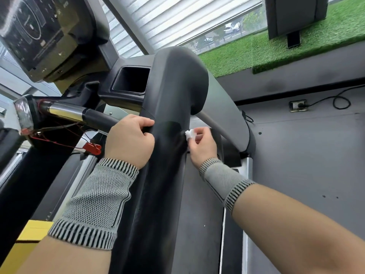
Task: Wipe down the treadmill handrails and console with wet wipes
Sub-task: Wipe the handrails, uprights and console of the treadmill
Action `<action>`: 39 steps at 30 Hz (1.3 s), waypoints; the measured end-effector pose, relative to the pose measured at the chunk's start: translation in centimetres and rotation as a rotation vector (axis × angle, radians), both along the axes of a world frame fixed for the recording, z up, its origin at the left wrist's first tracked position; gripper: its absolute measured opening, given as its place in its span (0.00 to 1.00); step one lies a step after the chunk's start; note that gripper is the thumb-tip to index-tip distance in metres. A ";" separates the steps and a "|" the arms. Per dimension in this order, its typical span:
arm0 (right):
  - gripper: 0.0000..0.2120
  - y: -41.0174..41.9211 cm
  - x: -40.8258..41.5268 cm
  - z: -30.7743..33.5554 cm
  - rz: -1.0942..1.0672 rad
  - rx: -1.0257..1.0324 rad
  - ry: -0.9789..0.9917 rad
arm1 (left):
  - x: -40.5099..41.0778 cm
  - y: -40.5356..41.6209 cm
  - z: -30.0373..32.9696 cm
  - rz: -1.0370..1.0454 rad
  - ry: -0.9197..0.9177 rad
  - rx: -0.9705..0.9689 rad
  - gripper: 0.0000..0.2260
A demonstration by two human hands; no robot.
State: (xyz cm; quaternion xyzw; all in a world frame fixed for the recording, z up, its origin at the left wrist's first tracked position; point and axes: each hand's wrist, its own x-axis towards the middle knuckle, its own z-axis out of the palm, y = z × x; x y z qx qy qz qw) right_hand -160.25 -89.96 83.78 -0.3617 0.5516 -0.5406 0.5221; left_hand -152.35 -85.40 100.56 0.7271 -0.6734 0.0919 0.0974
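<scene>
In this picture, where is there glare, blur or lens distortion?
Head view: the console screen at top left is smeared by blur, daylight glares through the blinds, the wide lens tilts and bends straight edges, and the white wipe looks overexposed.

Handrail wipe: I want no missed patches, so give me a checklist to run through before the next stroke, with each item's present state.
1. Wet wipe in the right hand: ok, pinched in the fingers as a small wad.
2. Wipe touching the handrail: ok, pressed against its right side.
3. Left hand steadying the handrail: ok, fingers curled over its left edge.
4. Wipe still damp enough: cannot tell.
5. Red safety clip and its cord out of the stroke's path: ok, hanging to the left of the rail.
6. Console wiped: cannot tell.
</scene>
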 end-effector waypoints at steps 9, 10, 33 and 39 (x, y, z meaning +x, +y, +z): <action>0.08 -0.5 -3.0 1.2 -0.083 -0.122 -0.058 | 0.2 -0.4 0.2 0.012 0.006 0.010 0.13; 0.09 -0.3 -2.9 1.8 -0.095 -0.197 0.006 | 0.2 -0.5 0.3 0.012 0.010 0.013 0.13; 0.05 -0.2 0.2 4.7 -0.052 -0.561 0.217 | 0.4 -0.9 0.6 -0.024 0.031 0.008 0.12; 0.06 -1.5 -0.8 3.3 -0.117 -0.350 0.183 | 0.2 -0.7 1.0 -0.026 0.030 0.027 0.13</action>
